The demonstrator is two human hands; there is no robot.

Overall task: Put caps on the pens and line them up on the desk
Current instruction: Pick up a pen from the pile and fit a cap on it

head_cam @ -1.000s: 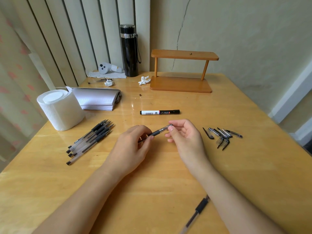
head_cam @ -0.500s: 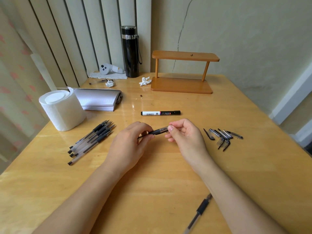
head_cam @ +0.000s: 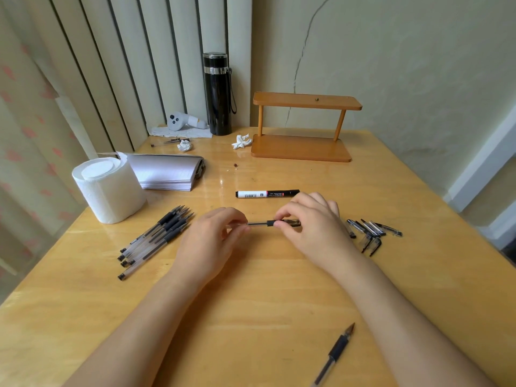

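Observation:
Both hands hold one clear pen [head_cam: 258, 223] with a black grip level over the middle of the desk. My left hand [head_cam: 208, 241] pinches its barrel end. My right hand [head_cam: 312, 222] pinches the cap [head_cam: 290, 222], which sits over the pen's tip. Several uncapped pens [head_cam: 156, 240] lie in a bundle to the left. Several loose clear caps [head_cam: 371, 233] lie to the right of my right hand. One more uncapped pen [head_cam: 335, 353] lies near the front edge.
A black-and-white marker [head_cam: 266, 194] lies just beyond my hands. A paper roll [head_cam: 107, 188] and a notebook [head_cam: 167, 174] stand at the left. A wooden shelf [head_cam: 303, 127], a black flask [head_cam: 217, 93] and crumpled tissues [head_cam: 241, 141] are at the back.
The pen has turned from tilted to level. My right hand has pushed the cap onto its tip and moved slightly right.

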